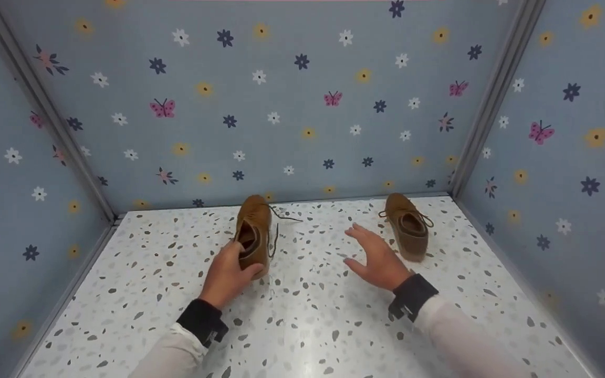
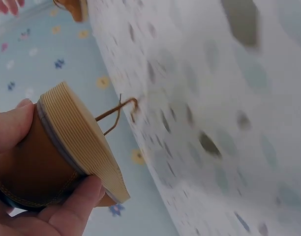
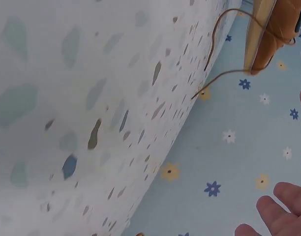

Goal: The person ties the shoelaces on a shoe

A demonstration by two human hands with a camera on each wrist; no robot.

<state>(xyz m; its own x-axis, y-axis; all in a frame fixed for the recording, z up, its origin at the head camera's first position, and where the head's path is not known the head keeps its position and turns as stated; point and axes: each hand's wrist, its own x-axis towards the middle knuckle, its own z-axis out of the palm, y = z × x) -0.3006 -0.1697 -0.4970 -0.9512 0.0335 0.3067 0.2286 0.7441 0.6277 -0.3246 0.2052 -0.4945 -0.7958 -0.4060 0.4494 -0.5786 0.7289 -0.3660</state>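
In the head view my left hand grips the heel of a brown lace-up shoe, its toe pointing at the back wall. The left wrist view shows thumb and fingers around the shoe's heel, above a pale ridged sole. Untied laces trail from its right side. A second brown shoe, its lace tied in a bow, stands to the right. My right hand hovers just left of this second shoe, fingers spread and holding nothing; its fingertips show in the right wrist view.
Both shoes are over a white speckled tabletop, close to its back edge. A blue flowered panel rises behind, with similar side panels at left and right. Grey posts mark the corners.
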